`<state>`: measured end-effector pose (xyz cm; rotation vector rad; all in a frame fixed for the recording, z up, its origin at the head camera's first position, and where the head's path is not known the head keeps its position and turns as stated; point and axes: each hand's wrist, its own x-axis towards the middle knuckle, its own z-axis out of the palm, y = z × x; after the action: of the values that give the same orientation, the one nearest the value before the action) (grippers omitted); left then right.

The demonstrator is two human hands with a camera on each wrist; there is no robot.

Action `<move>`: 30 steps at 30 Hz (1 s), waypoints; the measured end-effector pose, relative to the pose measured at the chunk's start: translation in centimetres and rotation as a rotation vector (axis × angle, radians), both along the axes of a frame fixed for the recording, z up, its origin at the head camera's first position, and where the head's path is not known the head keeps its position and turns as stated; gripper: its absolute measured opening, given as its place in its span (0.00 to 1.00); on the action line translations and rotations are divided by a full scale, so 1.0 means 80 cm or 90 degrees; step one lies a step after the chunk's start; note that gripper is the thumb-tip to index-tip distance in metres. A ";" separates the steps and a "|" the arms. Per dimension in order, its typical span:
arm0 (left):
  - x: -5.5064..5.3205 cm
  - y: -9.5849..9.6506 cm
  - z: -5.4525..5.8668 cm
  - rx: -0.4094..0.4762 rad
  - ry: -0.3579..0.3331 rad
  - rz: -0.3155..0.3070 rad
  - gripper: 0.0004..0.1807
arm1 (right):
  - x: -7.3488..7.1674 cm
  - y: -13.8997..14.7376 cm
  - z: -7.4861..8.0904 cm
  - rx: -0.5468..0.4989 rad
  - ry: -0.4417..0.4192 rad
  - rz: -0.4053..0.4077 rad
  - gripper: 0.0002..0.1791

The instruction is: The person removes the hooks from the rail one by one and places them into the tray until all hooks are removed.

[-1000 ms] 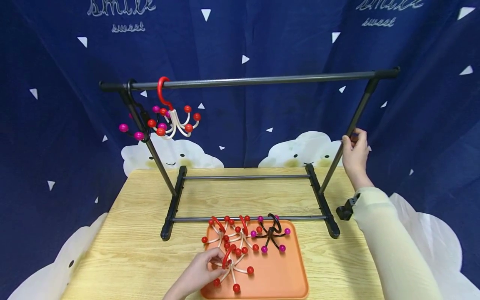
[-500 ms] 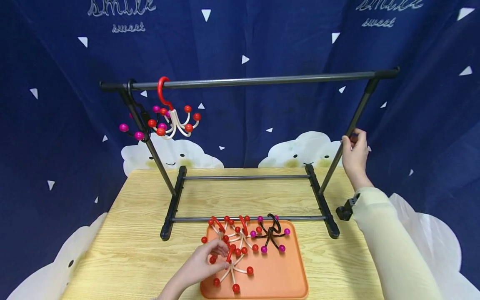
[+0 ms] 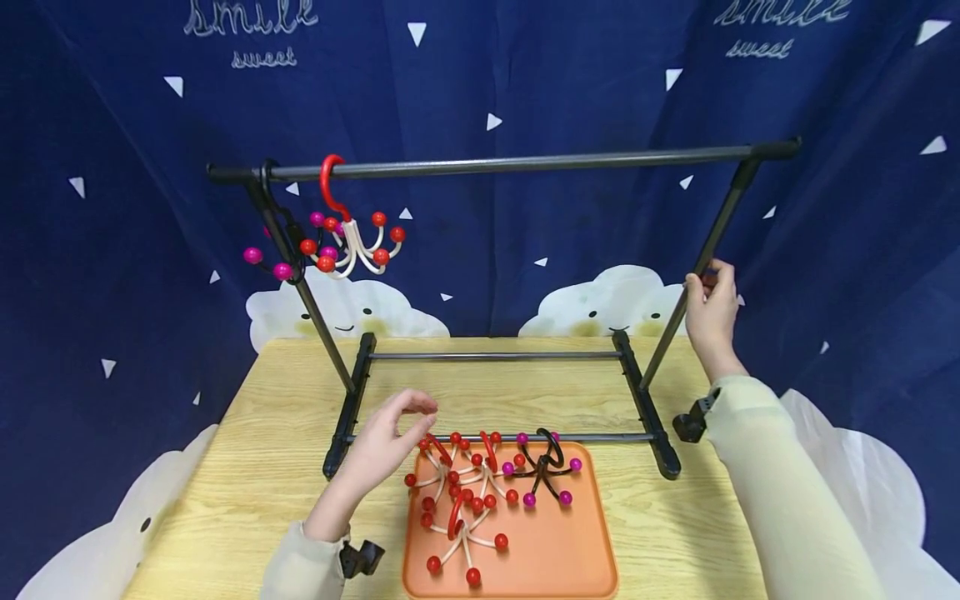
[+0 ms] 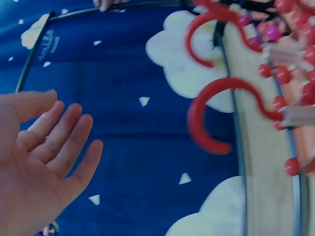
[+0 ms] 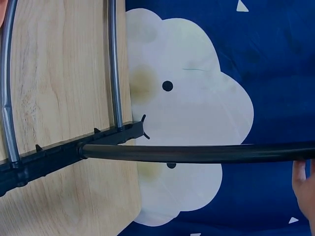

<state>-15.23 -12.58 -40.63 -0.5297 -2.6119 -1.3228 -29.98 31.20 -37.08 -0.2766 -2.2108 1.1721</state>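
My left hand [image 3: 384, 443] is raised over the tray's back left corner, holding nothing; the left wrist view shows its palm [image 4: 44, 162] with relaxed fingers. Beneath and right of it, red-and-white multi-arm hangers lie on the tray, one at the front [image 3: 462, 527] and two behind [image 3: 484, 468]. A black hanger with magenta balls [image 3: 542, 468] lies to their right. My right hand [image 3: 712, 317] grips the right post [image 3: 667, 333] of the rack, thumb in front. From the rack's top bar [image 3: 525, 162] hang a red-and-white hanger [image 3: 351, 237] and a black-and-magenta one [image 3: 296, 232].
The orange tray [image 3: 558, 550] sits on a wooden table [image 3: 247, 467] at the rack's front. Two low rods [image 3: 495, 356] join the rack's black feet [image 3: 345, 442]. A dark blue curtain [image 3: 465, 75] with white clouds hangs behind.
My left hand has let go of the front red-and-white hanger and moved up and back, leaving that hanger on the tray. My right hand stays on the post.
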 end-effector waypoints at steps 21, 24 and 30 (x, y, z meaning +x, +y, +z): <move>-0.083 -0.027 0.124 0.157 0.303 0.209 0.12 | -0.003 0.003 -0.003 0.010 0.012 -0.016 0.21; -0.094 -0.029 0.145 0.168 0.317 0.245 0.14 | -0.004 0.004 -0.002 0.011 0.017 -0.016 0.21; -0.112 -0.032 0.175 0.178 0.282 0.281 0.24 | -0.002 0.003 -0.003 0.018 0.014 -0.021 0.21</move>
<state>-24.22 -15.14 -26.62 -0.1584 -1.9937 -1.2224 -30.15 31.44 -37.33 -0.2863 -2.1944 1.1200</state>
